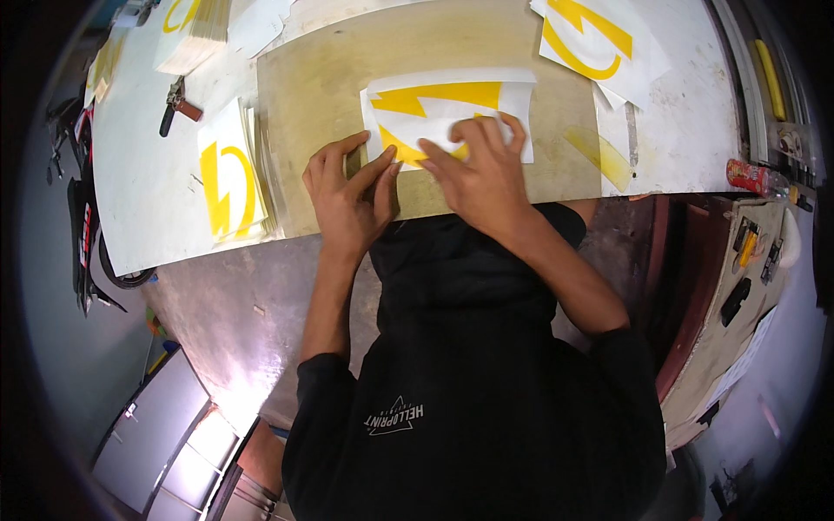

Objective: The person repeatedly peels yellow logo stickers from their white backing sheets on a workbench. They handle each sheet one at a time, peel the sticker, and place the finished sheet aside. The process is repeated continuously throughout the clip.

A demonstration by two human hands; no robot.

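Note:
A white sheet with a yellow lightning-bolt graphic (460,94) lies before me on a tan board (313,87). At the sheet's lower left corner is my left hand (347,193), its fingers bent and apart. Its thumb reaches onto the lower yellow shape, and a forefinger rests by the sheet's left edge. Over the lower right part hovers or rests my right hand (486,174), fingers spread and slightly blurred, the forefinger pointing toward the yellow shape. I cannot tell whether either hand grips anything thin; part of the graphic is hidden under the right hand.
Left of the board lies a stack of similar printed sheets (228,178); a taller stack (195,39) stands behind it, near a dark tool with a brown part (186,108). More printed sheets (591,43) lie far right. A yellowish translucent strip (599,158) crosses the board's right edge.

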